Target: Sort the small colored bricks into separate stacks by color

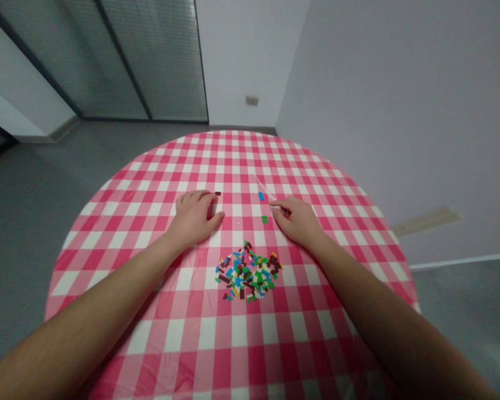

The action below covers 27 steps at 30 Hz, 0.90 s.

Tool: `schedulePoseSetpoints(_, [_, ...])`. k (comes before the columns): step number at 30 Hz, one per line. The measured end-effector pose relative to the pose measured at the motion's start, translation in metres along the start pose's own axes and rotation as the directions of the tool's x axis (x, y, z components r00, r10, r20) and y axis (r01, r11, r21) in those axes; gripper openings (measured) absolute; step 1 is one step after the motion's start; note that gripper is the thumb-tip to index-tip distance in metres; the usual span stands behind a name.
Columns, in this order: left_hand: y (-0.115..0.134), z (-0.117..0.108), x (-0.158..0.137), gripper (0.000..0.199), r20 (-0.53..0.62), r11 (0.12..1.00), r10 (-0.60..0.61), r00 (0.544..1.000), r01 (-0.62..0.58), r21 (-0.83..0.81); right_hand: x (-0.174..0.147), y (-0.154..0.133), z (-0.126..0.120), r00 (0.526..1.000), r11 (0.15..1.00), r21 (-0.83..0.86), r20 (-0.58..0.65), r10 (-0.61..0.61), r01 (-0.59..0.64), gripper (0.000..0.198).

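My left hand [195, 216] rests on the checked tablecloth with its thumb apart from the fingers, holding nothing I can see. A small dark brown brick [218, 193] lies by its index fingertip. Opposite it, my right hand [296, 220] has its index finger and thumb apart and its other fingers curled under. Just left of the right hand are a blue brick [261, 196] and green bricks [264, 219]. Nearer to me, between my forearms, spreads a loose pile of small building bricks [250, 275] in green, blue, brown, white, yellow and red.
The round table wears a red-and-white checked tablecloth [233, 355]. A tiny white piece [238, 222] lies between the hands. White walls [383, 89] stand behind and to the right, and a glass partition with blinds [162, 61] at the back left.
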<state>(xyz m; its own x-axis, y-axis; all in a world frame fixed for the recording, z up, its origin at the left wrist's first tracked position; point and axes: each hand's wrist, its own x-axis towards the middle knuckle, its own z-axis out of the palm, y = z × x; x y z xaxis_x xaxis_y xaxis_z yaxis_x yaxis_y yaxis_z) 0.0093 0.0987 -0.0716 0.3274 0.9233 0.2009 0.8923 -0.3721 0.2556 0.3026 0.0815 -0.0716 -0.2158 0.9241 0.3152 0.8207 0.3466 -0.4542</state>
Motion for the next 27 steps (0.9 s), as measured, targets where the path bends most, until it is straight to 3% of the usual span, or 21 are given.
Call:
schedulePoseSetpoints(7, [0.001,-0.001,0.001,0.049,0.004,1.0,-0.009,1.0,0.009,0.009,0.0,0.009,-0.018,0.994,0.997,-0.007,-0.07,0.082,-0.083,0.034])
schedulePoseSetpoints(11, [0.002,-0.002,0.001,0.053,0.005,1.0,0.0,1.0,0.0,0.012,-0.002,0.019,-0.024,0.979,0.978,0.04,-0.007,0.205,-0.205,0.039])
schedulePoseSetpoints(14, [0.002,-0.002,0.001,0.054,0.004,1.0,0.003,1.0,-0.003,0.012,-0.007,0.027,-0.023,0.973,0.974,0.019,0.047,0.226,-0.227,0.042])
schedulePoseSetpoints(21, [0.002,-0.002,0.002,0.054,0.025,0.999,0.001,1.0,-0.002,0.037,-0.011,0.031,-0.024,0.987,0.991,-0.068,0.1,0.126,-0.119,0.038])
schedulePoseSetpoints(24, [0.002,-0.002,0.002,0.054,0.031,0.998,0.007,0.999,-0.008,0.055,0.005,0.01,-0.019,0.989,0.994,-0.108,0.142,0.039,-0.024,0.035])
schedulePoseSetpoints(27, [0.003,-0.003,0.002,0.054,0.035,0.998,0.02,0.999,-0.022,0.065,0.031,-0.022,-0.007,0.963,0.97,-0.22,0.268,-0.04,0.102,0.037])
